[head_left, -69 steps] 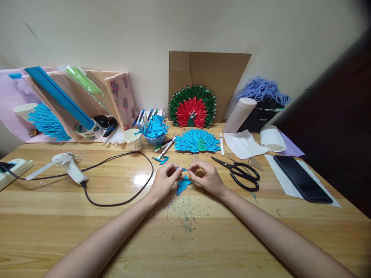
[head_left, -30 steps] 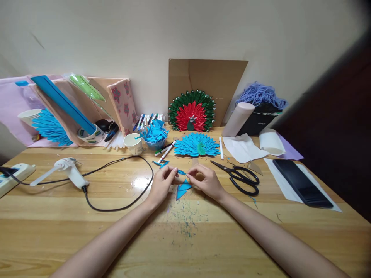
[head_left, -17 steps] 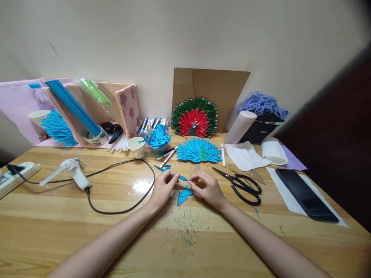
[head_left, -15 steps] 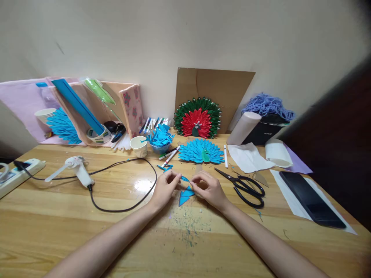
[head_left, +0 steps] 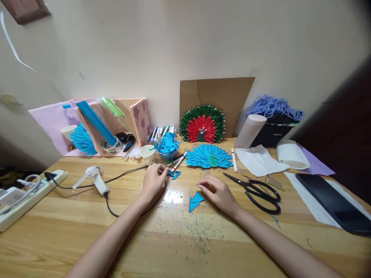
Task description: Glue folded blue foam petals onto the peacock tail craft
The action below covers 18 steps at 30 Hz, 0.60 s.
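Observation:
My left hand (head_left: pixel 154 180) is closed, its fingers curled down beside a small heap of blue scraps (head_left: pixel 174 174) and just in front of a paper cup (head_left: pixel 147 154). Whatever its fingertips pinch is hidden. My right hand (head_left: pixel 219 194) hovers at the blue pointed pieces (head_left: pixel 196 200) on the table, thumb and fingers drawn together; what lies between the tips is too small to make out. To its right rest black-handled scissors (head_left: pixel 255 191). Behind the hands is a blue feathered peacock (head_left: pixel 208 156) with a green body.
A glue gun (head_left: pixel 97 179) and its black cable lie to the left, near a power strip (head_left: pixel 31 199). Blue cut pieces fill a bowl (head_left: pixel 167 148). A red and green peacock (head_left: pixel 202 123) leans on cardboard (head_left: pixel 217 92). A phone (head_left: pixel 333 202) lies at right.
My hands have parted: the left moved away toward the blue scraps and cup, while the right stays by the blue pieces. The thin blue strip between them is no longer visible. The view shifted.

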### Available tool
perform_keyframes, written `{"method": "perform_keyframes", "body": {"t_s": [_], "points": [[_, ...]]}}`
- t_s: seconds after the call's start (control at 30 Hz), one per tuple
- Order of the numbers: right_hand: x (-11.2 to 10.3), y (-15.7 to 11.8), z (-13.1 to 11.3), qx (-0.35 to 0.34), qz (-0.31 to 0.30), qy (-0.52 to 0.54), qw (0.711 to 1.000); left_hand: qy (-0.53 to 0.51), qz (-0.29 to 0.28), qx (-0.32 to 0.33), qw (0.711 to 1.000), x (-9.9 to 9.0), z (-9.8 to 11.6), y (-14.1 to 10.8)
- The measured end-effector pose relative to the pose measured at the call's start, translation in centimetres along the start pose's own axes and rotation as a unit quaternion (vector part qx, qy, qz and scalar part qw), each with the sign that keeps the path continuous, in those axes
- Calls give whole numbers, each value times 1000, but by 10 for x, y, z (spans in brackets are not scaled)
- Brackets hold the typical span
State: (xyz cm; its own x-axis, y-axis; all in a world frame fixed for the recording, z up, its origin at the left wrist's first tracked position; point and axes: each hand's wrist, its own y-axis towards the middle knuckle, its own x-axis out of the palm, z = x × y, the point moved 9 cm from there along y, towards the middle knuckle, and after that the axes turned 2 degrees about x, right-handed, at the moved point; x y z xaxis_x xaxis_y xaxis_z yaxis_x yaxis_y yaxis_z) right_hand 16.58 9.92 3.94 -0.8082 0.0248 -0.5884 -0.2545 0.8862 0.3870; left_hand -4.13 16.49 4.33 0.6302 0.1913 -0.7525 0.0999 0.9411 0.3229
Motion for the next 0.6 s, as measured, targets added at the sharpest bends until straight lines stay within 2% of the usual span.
{"method": "perform_keyframes", "body": {"t_s": [0.1, 0.17, 0.23, 0.3, 0.4, 0.47, 0.6], "points": [[-1, 1, 0, -8, -1, 8, 1000, 84, 30, 7, 996, -8, -2, 1], [-2, 1, 1, -8, 6, 10, 1000, 101, 64, 24, 993, -12, 9, -3], [-3, 1, 3, 0, 11, 9, 1000, 90, 64, 57, 992, -10, 28, -10], [-3, 1, 5, 11, 11, 6, 1000, 52, 4, 96, 994, 5, 49, -20], [-2, 2, 8, 27, 5, 3, 1000, -17, -132, 146, 980, 36, 77, -42], [0, 3, 9, 32, -7, 0, 999, -30, -170, 158, 972, 47, 86, -53], [6, 3, 7, 24, -46, -22, 998, -48, -187, 148, 970, 52, 85, -57]]}}
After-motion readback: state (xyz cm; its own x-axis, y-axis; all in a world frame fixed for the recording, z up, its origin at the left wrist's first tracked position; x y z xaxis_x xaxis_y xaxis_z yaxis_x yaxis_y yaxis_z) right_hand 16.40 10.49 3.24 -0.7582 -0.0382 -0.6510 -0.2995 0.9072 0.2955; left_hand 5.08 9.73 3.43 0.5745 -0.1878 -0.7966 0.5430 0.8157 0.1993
